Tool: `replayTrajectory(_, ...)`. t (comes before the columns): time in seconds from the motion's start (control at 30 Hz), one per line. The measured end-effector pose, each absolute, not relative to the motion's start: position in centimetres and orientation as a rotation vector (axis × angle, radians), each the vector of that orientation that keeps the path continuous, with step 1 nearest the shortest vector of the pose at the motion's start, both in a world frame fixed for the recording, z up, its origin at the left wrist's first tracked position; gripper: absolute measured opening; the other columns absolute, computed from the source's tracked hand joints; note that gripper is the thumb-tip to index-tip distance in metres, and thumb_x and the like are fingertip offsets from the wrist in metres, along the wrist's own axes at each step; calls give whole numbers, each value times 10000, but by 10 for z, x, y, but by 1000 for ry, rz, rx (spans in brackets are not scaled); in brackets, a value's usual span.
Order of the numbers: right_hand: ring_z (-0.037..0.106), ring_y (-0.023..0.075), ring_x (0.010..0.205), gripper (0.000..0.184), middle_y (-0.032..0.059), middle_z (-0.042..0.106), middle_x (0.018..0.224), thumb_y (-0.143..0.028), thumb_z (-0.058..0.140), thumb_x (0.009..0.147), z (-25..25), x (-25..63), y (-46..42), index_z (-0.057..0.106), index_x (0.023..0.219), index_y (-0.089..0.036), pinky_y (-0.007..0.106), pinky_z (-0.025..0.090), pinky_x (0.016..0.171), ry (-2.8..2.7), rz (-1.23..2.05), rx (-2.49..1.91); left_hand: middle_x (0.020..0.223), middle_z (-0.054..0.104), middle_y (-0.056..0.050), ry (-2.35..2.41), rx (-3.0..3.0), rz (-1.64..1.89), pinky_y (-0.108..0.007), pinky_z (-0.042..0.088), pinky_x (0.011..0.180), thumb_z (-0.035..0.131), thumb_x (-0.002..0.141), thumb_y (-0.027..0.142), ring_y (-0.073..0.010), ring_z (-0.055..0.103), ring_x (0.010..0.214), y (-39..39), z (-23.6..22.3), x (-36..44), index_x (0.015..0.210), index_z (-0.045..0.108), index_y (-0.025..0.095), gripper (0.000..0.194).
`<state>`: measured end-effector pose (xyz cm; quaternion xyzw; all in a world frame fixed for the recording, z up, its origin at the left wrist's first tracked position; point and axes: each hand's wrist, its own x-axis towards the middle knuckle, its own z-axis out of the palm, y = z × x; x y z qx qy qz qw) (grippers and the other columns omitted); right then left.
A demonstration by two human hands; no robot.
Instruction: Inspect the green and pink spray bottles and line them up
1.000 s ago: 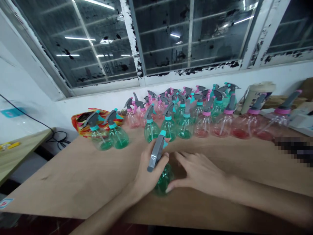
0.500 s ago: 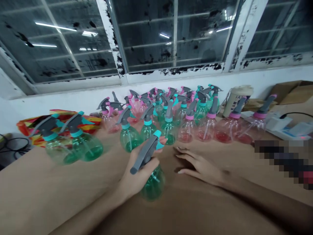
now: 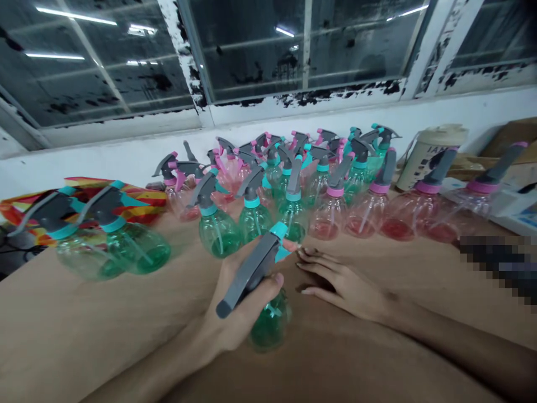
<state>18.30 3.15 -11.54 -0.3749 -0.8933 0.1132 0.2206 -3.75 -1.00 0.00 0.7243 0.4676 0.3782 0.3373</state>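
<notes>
**Green spray bottle upright in the left hand, right hand just beside it**

Leftmost on the brown table [image 3: 84, 313] stand two green bottles [image 3: 142, 249], near a bright patterned bag [image 3: 149, 198]. To their right, the left hand [image 3: 239, 324] clamps round the neck of a green spray bottle [image 3: 268, 330], thumb across the near side, one fingertip at the trigger. The bottle's long axis runs roughly upright; its grey spray head slants from the teal nozzle, far and right, back toward the wearer's left. With the fist covering the neck and the base blurred, I can't tell whether it touches the table.

Behind it stands a row of green bottles [image 3: 218, 232]. To its right, and apart from it, is the right hand [image 3: 346, 285], low and palm down, holding nothing, fingers lightly spread and pointing toward the bottle. Farther right come the pink bottles [image 3: 327, 224], then a pale canister [image 3: 436, 151].

A second ago the right thumb is at the bottle's lower side; now there is a gap between them. The left hand's grip is the same.
</notes>
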Motion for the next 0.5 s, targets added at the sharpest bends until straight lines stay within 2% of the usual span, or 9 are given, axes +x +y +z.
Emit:
replayTrajectory(0.13, 393, 230, 1317, 532, 84, 509, 1377, -503, 476, 890, -115, 182, 31, 504, 1312, -181, 455, 352, 1085, -2449, 309, -1035, 752, 632, -3, 1192, 1972, 1006, -308, 497, 703, 514, 842, 327, -172, 598, 703, -9, 4, -37, 944, 631, 245, 175)
replayTrajectory(0.3, 403, 243, 1310, 509, 84, 513, 1372, -492, 483, 890, -114, 181, 30, 514, 1306, -201, 473, 362, 1075, -2434, 333, -1037, 689, 618, -10, 1225, 2013, 978, -297, 488, 640, 495, 839, 335, -180, 596, 673, -9, 9, -35, 772, 604, 234, 163)
replayTrajectory(0.43, 402, 244, 1311, 487, 70, 515, 1371, -487, 486, 890, -115, 181, 29, 517, 1304, -232, 483, 360, 1074, -2407, 351, -1030, 686, 600, -4, 1227, 2004, 1007, -300, 500, 640, 514, 802, 280, -178, 563, 650, -8, 9, -34, 853, 624, 244, 126)
replayTrajectory(0.5, 401, 242, 1312, 488, 71, 511, 1374, -487, 482, 893, -115, 182, 29, 518, 1304, -225, 479, 357, 1076, -2411, 350, -1038, 656, 573, 11, 1229, 2008, 1014, -288, 493, 600, 515, 757, 206, -163, 515, 588, -8, 10, -34, 910, 640, 254, 203)
